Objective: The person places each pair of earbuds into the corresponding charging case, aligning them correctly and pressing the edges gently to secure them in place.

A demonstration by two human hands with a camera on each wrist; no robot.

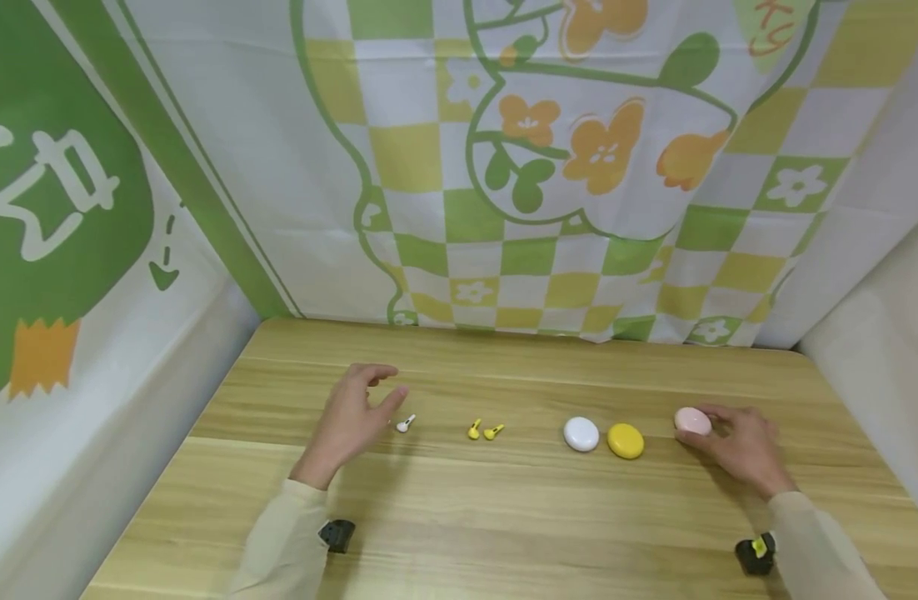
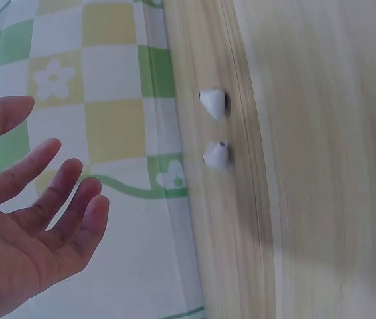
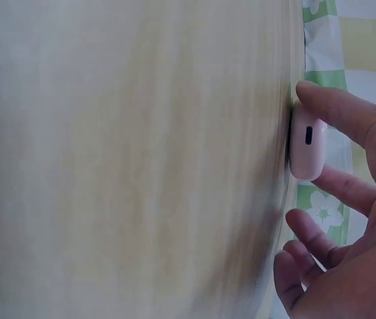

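Observation:
My right hand (image 1: 747,446) holds a round pink earbud case (image 1: 692,422) between thumb and index finger at the right of the table. In the right wrist view a dark port shows on the edge of the pink case (image 3: 308,143). My left hand (image 1: 352,421), fingers relaxed and holding nothing, hovers over the table's left side. Close to it lie two white earbuds (image 2: 216,155), one of them mostly hidden behind the hand in the head view. Two yellow earbuds (image 1: 475,430) lie near the middle. Between them and my right hand rest a round white case (image 1: 581,434) and a round yellow case (image 1: 626,441).
The wooden table (image 1: 459,517) ends at the back against a hanging cloth (image 1: 474,225) with green and yellow checks and flowers. White walls stand at left and right. Black wrist cameras (image 1: 336,535) sit by both sleeves.

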